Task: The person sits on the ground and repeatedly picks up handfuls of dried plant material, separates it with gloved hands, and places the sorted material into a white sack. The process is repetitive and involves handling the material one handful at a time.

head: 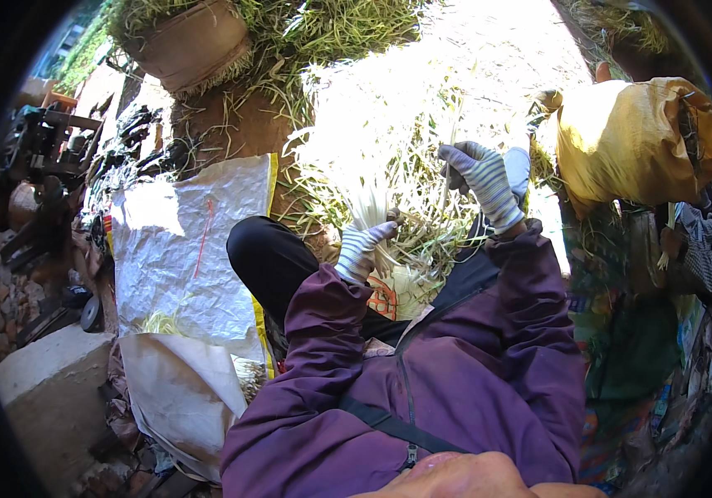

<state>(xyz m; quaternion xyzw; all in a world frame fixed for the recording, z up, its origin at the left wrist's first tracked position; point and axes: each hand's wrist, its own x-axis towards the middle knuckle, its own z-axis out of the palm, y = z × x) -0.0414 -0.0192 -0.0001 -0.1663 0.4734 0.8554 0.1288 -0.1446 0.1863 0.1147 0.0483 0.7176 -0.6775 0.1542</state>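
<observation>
My left hand [359, 249], in a striped knit glove, is closed around a bundle of pale plant stalks [371, 208]. To the right and a little farther forward, my right hand [477, 177] wears a matching glove. Its fingers pinch a thin pale stalk [449, 177] that points up and away from me. Glare blurs the stalk's far end. Between and beyond both hands lies a loose heap of green and whitish stalks [412, 155], partly washed out by sunlight. Some trimmings [430, 239] lie between my legs, over a printed sack [399, 289].
At left, a white woven sack [187, 249] with a red string on it lies flat; a folded sack [181, 380] covers more stalks. A tied bale [191, 46] stands ahead. Another person's yellow-covered knee [630, 140] is at right. A concrete block [50, 373] sits lower left.
</observation>
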